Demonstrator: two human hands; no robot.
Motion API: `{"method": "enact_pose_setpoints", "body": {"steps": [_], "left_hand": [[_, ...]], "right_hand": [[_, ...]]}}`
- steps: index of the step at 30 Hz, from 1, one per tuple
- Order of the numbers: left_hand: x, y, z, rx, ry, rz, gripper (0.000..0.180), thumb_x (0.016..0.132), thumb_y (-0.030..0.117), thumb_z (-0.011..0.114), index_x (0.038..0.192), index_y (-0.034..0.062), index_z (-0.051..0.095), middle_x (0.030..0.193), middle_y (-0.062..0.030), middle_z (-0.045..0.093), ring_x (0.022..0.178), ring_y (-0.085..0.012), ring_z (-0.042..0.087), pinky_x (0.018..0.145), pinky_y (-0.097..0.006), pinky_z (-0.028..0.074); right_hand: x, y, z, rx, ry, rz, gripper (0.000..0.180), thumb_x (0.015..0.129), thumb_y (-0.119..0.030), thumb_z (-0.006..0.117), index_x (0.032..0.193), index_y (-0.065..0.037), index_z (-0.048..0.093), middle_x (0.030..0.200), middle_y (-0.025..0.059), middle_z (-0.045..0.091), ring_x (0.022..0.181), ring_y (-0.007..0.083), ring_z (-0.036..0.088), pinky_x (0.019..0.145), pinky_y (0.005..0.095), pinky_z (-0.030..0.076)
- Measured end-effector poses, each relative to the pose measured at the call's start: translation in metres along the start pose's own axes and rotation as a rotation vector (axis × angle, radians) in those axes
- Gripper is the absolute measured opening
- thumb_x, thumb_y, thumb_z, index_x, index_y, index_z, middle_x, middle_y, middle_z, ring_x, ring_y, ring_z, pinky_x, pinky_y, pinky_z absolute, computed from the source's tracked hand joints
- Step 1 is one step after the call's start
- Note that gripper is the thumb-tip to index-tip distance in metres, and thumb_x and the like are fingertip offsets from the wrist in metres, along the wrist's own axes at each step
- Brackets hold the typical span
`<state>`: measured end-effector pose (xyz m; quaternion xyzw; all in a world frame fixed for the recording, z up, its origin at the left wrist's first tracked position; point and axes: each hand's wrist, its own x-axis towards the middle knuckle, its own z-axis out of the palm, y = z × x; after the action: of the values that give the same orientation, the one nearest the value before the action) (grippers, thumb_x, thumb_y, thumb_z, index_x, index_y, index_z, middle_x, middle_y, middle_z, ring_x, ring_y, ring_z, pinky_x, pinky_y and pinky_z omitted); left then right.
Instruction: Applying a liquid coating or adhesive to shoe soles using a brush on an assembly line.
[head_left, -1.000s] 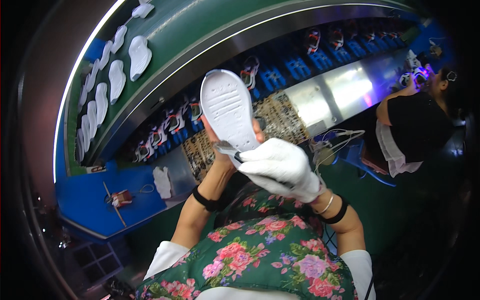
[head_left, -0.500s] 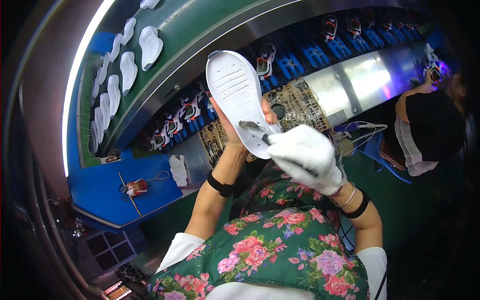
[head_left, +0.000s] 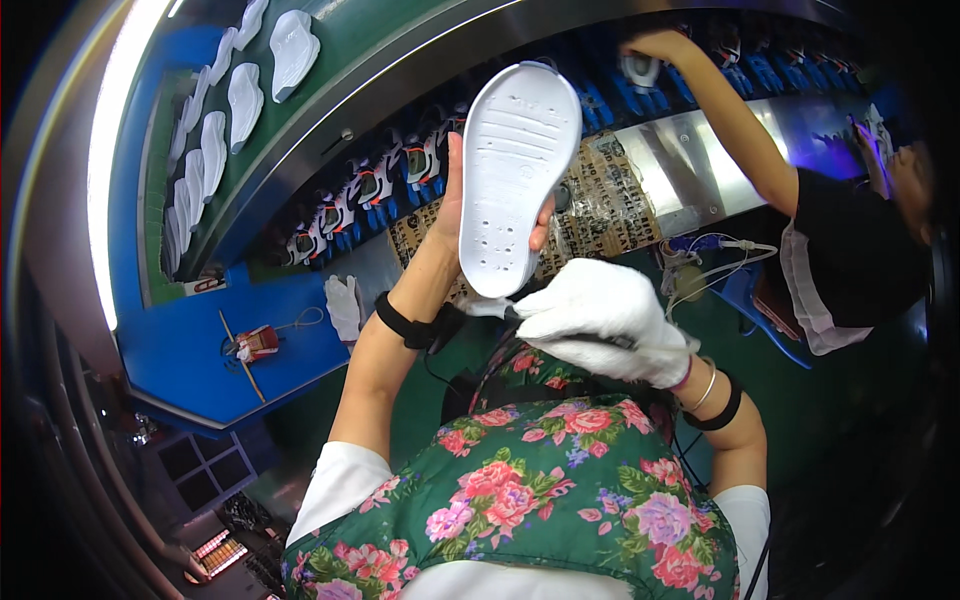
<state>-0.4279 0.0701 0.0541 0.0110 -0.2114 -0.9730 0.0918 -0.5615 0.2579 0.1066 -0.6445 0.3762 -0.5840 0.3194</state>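
A white shoe sole [head_left: 518, 150] is held up by my bare left hand [head_left: 450, 205], whose fingers wrap round it from behind. Grooves and small holes mark the face turned toward me, and the narrower end points down. My right hand [head_left: 600, 325], in a white glove, is closed round a brush. The pale bristles of the brush [head_left: 487, 308] lie just below the sole's lower end; whether they touch it I cannot tell. Most of the brush's handle is hidden by the glove.
White soles [head_left: 243, 105] lie on a green belt at upper left. Below it, shoes on blue holders [head_left: 425, 165] line a conveyor. A blue table [head_left: 180, 350] bears a red container [head_left: 258, 343] with a stick; a white glove [head_left: 343, 305] lies beside. At right, a co-worker's arm [head_left: 745, 130] reaches toward the line.
The sole has moved up and right and stands more upright. My right hand has drawn the brush off its face, down past the lower end. The co-worker's arm now reaches to the conveyor.
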Motion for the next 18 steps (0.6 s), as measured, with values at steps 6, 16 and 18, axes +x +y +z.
{"method": "enact_pose_setpoints", "body": {"steps": [6, 16, 18], "left_hand": [[-0.003, 0.003, -0.009, 0.069, 0.124, -0.241, 0.105, 0.083, 0.09, 0.031, 0.144, 0.0057, 0.048, 0.095, -0.0253, 0.066, 0.076, -0.0364, 0.07, 0.066, -0.047, 0.06], [-0.02, -0.05, -0.019, 0.035, 0.485, 0.073, 0.065, 0.105, 0.054, 0.037, 0.152, 0.0085, 0.039, 0.145, -0.0134, 0.054, 0.124, -0.031, 0.06, 0.105, -0.047, 0.051], [-0.014, -0.057, 0.0, 0.192, 0.464, 0.143, 0.06, 0.107, 0.044, 0.039, 0.153, 0.0072, 0.037, 0.154, -0.015, 0.045, 0.139, -0.0297, 0.046, 0.117, -0.049, 0.037]], "right_hand": [[0.001, 0.004, 0.007, -0.336, -0.062, -0.075, 0.021, 0.073, -0.002, 0.081, 0.093, -0.008, 0.075, 0.098, 0.0111, 0.074, 0.078, 0.0267, 0.069, 0.069, 0.0361, 0.055], [0.008, 0.013, -0.031, -0.129, 0.47, 0.326, 0.019, 0.08, 0.0, 0.078, 0.099, 0.0, 0.077, 0.097, 0.0122, 0.075, 0.089, 0.0203, 0.072, 0.08, 0.0311, 0.057], [0.007, 0.015, -0.035, -0.12, 0.412, 0.321, 0.019, 0.08, 0.0, 0.077, 0.1, -0.001, 0.076, 0.097, 0.0119, 0.075, 0.089, 0.0205, 0.071, 0.08, 0.032, 0.056]]}}
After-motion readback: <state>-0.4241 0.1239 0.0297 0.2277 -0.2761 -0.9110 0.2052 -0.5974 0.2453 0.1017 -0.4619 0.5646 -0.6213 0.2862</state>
